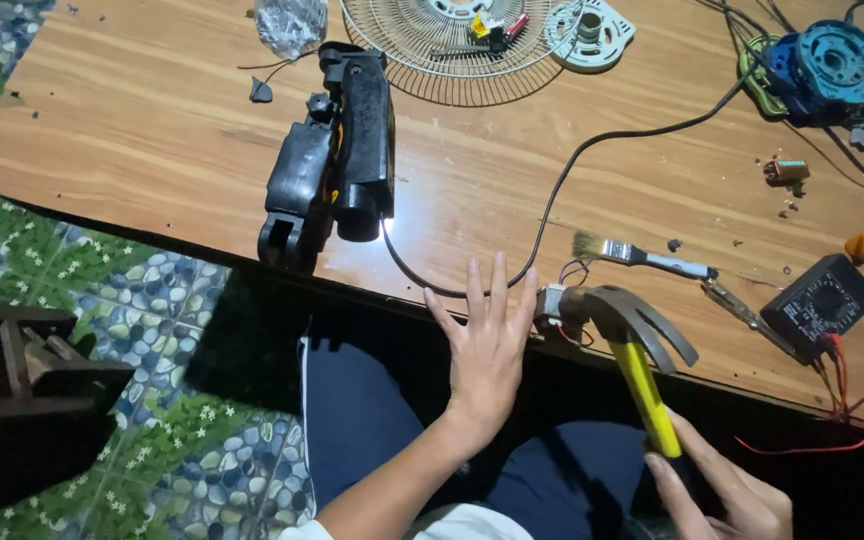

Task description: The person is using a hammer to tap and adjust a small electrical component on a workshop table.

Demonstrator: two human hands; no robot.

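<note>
Cable (pixel 552 190) and paintbrush (pixel 642 257) lie just beyond the hammer (pixel 632 345).

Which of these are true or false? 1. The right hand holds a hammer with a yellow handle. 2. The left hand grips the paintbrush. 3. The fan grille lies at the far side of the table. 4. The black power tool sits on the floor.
1. True: the right hand grips the yellow-handled hammer, whose head is over a small part with wires.
2. False: the left hand lies flat and open at the table's near edge; the paintbrush lies apart on the wood.
3. True: the wire fan grille lies at the far edge.
4. False: the black power tool rests on the table.
</note>
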